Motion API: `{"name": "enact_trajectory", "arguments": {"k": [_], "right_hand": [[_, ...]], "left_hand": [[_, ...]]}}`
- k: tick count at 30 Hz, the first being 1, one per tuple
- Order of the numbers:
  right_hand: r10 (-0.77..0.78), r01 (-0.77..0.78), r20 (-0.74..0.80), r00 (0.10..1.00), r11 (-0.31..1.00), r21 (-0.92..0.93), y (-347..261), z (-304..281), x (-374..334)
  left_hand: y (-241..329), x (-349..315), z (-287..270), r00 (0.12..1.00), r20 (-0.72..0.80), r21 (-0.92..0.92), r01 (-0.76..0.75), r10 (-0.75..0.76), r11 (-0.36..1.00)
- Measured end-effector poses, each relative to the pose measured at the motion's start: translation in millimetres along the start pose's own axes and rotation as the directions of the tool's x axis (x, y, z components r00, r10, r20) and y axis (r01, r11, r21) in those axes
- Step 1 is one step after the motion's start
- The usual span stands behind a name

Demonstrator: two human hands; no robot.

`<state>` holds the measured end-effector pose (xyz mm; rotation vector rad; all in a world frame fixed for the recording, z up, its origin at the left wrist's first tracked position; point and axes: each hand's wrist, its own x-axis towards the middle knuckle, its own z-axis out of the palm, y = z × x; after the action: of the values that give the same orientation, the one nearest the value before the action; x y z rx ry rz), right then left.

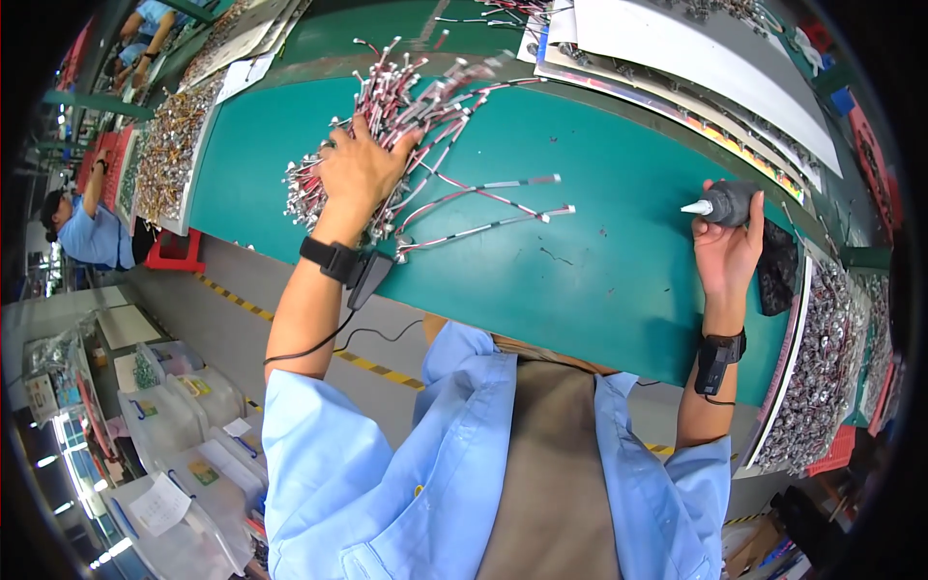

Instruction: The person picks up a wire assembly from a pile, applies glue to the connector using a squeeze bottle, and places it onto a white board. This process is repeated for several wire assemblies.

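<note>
At the left of the green bench [619,290] lies a heap of short red, white and black wire harnesses [387,92] with small white connectors. My left hand [360,169] is over the heap, its fingers curled into the wires; the fingertips are partly hidden. Some wires at the heap's far right edge are smeared by motion. Two or three loose harnesses [483,230] stick out to the right of the heap. On the right, my right hand [727,242] grips a dark squeeze bottle [732,204] with a pale pointed nozzle, held above the bench and pointing left.
A black cloth or bag [777,271] lies by my right wrist. Boards crowded with small metal parts flank the bench, on the left [174,150] and the right [817,367]. White sheets and panels [710,68] are stacked along the far side. A person [92,227] sits at the left.
</note>
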<state>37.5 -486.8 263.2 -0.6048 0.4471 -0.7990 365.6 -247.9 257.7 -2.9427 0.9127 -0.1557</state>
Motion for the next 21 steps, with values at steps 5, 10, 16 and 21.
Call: {"name": "enact_trajectory", "arguments": {"k": [5, 10, 16, 21], "right_hand": [[-0.015, 0.015, -0.013, 1.0, 1.0, -0.008, -3, -3, 2], [-0.029, 0.029, 0.0, 1.0, 1.0, 0.01, -10, -9, 0], [-0.011, 0.011, 0.002, 1.0, 0.999, 0.036, -10, -9, 1], [0.011, -0.012, 0.019, 1.0, 0.999, 0.04, -9, -11, 3]], "left_hand": [[0, 21, -17, 0.963, 0.141, -0.038, 0.238, -0.231, 0.97], [-42, -9, -51, 0.988, 0.128, -0.143, 0.102, -0.084, 0.984], [-69, -68, -17, 0.979, 0.037, -0.322, 0.204, -0.202, 0.925], [-18, -89, -25, 0.963, -0.014, -0.27, 0.256, -0.27, 0.928]]}}
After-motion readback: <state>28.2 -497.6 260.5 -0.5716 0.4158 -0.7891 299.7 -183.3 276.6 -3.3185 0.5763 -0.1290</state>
